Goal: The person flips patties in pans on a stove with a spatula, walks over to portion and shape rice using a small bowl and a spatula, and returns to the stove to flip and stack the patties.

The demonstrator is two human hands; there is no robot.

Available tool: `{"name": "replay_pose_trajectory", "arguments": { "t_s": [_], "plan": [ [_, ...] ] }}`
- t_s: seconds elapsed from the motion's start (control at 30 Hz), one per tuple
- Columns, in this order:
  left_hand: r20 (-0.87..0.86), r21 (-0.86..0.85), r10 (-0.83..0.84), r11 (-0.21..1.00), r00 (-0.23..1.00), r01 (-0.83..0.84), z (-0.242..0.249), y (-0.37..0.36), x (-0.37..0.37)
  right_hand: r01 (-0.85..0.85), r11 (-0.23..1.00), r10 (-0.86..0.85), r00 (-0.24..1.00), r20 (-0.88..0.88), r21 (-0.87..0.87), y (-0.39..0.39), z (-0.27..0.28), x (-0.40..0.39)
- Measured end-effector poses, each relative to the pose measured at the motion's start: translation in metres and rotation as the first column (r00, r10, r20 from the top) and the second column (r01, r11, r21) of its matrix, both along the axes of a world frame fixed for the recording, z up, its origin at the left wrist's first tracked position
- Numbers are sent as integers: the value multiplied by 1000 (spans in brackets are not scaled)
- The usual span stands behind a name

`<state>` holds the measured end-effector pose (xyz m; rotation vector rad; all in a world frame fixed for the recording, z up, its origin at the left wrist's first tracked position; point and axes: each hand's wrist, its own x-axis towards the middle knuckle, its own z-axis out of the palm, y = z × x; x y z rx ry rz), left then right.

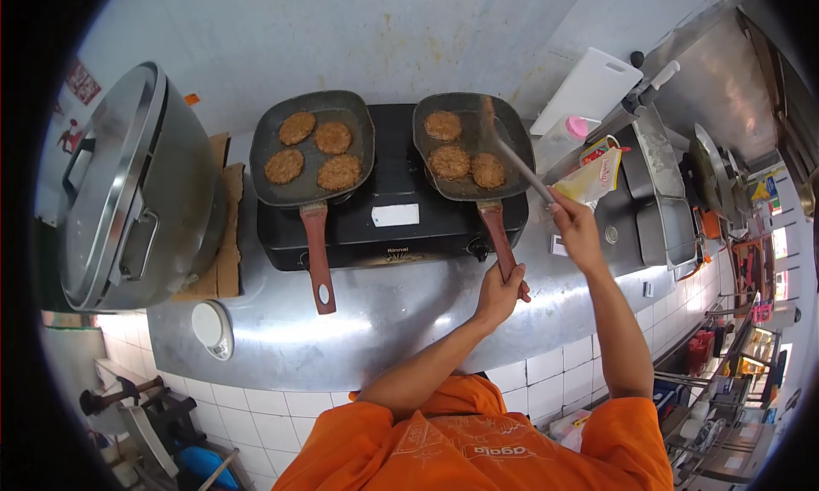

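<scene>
My left hand (502,296) is wrapped round the brown handle of the right frying pan (510,141), which sits on a black gas stove (394,154). In my right hand (577,231) is a spatula (525,171), slanting up and left so that its brownish head is over the pan's upper middle. Three browned patties show clearly in this pan: one patty (442,126) at the upper left, another (449,162) below it, and a third (489,170) beside that. The left frying pan (365,141) bears several similar patties (339,173), its handle towards me.
A big lidded metal pot (183,184) stands left of the stove beside cardboard (223,256). A white kitchen scale (209,327) lies near the counter's front edge. At right are a white cutting board (589,94), a pink-capped container (565,139), a yellow packet (593,180) and metal trays (674,226).
</scene>
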<state>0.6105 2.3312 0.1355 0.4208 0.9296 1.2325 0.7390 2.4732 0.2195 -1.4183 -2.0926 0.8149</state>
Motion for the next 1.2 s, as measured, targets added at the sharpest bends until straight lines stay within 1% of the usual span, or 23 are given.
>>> {"name": "replay_pose_trajectory", "arguments": {
  "t_s": [0.03, 0.07, 0.1, 0.13, 0.2, 0.23, 0.27, 0.3, 0.33, 0.37, 0.47, 0.57, 0.67, 0.73, 0.77, 0.87, 0.97, 1.07, 1.17, 1.2],
  "plan": [
    [8, 4, 7, 1000, 1000, -7, 0, 1, 1, 48, 986, -70, 989, -131, -160, 3, 10, 1],
    [3, -1, 15, 1000, 1000, -15, 0, 0, 2, 78, 943, -162, 956, -244, -323, 5, 23, 6],
    [-4, -6, 23, 1000, 1000, -23, 2, -1, 2, 81, 873, -269, 903, -336, -481, 6, 40, 5],
    [-14, -5, 36, 999, 999, -36, 3, 1, 2, 114, 852, -310, 896, -317, -511, 6, 62, 1],
    [-30, 1, 55, 998, 998, -55, 5, 0, 3, 60, 908, -168, 959, -227, -416, 13, 93, 0],
    [-42, 6, 66, 998, 997, -65, 5, 1, 3, 25, 930, -97, 979, -178, -366, 21, 100, 1],
    [-42, 0, 76, 997, 996, -76, 5, 1, 5, -81, 988, 76, 996, -47, -129, 34, 94, 3],
    [-42, -8, 84, 996, 996, -85, 3, 0, 6, -152, 986, 144, 983, 114, 67, 36, 88, 2],
    [-43, -14, 93, 995, 995, -94, 3, 1, 8, -247, 937, 174, 944, 280, 248, 35, 81, -5],
    [-48, -22, 102, 994, 994, -103, 3, 2, 8, -356, 843, 163, 883, 441, 402, 34, 76, -14],
    [-54, -48, 121, 991, 991, -123, 3, 2, 10, -377, 892, 122, 733, 669, 250, 15, 89, -52],
    [-64, -49, 173, 983, 983, -176, 9, 4, 12, -381, 891, 143, 750, 646, 246, 13, 147, -47],
    [-86, -38, 235, 970, 968, -239, 13, 3, 18, -518, 841, 294, 680, 672, 156, 14, 204, -36],
    [-69, -20, 272, 962, 960, -274, 9, 4, 21, -543, 839, 293, 516, 805, 43, 11, 216, -48],
    [-80, -13, 257, 966, 963, -259, 8, 5, 19, -545, 838, 289, 425, 858, -12, 8, 218, -57],
    [-97, 5, 189, 982, 977, -189, 7, 4, 14, -470, 877, 148, 457, 877, 98, 3, 198, -72],
    [-77, 19, 132, 991, 988, -131, -1, 1, 11, -403, 906, 110, 523, 845, 132, -3, 205, -69],
    [-61, 52, 108, 993, 992, -105, -2, 1, 7, -372, 927, 166, 509, 845, 42, -14, 199, -66],
    [-65, 69, 45, 997, 997, -41, -3, -3, 1, -397, 909, 113, 530, 840, 129, -43, 166, -69],
    [-67, 74, 27, 997, 997, -22, -3, -1, 0, -339, 929, 64, 541, 838, 149, -52, 154, -75]
  ]
}}
